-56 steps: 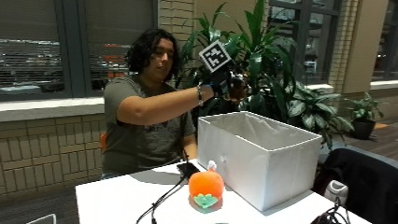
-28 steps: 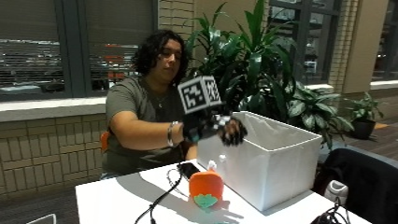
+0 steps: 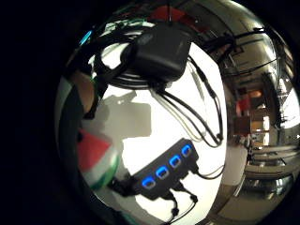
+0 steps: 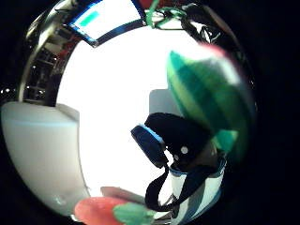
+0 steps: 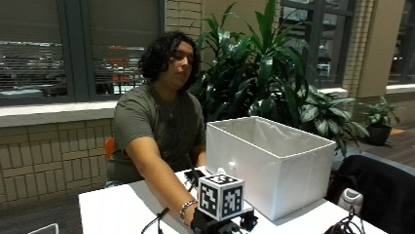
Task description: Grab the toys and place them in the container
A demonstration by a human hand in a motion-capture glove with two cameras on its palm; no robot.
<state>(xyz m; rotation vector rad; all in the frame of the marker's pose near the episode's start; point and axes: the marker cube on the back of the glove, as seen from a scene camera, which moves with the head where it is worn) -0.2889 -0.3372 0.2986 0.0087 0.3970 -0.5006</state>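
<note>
Closest to my palm camera is a green-striped watermelon toy [image 4: 211, 93], filling much of the thumb-side view, so it sits right by the gloved right hand [image 5: 220, 224]. I cannot tell whether the hand is pinching it or only hovering beside it. Just past it, a reddish toy with a green top [image 4: 101, 211] lies on the white table [image 5: 117, 209], near the container's base. On the little-finger side I see a hub with blue lights [image 3: 164, 173] and a black box with cables [image 3: 159, 47] on the tabletop. Behind stands the white container [image 5: 272, 161], open at the top. A second ago the hand was raised over that opening. Now it is down at the table in front of the box, so I judge one trip finished and the next pick starting.
</note>
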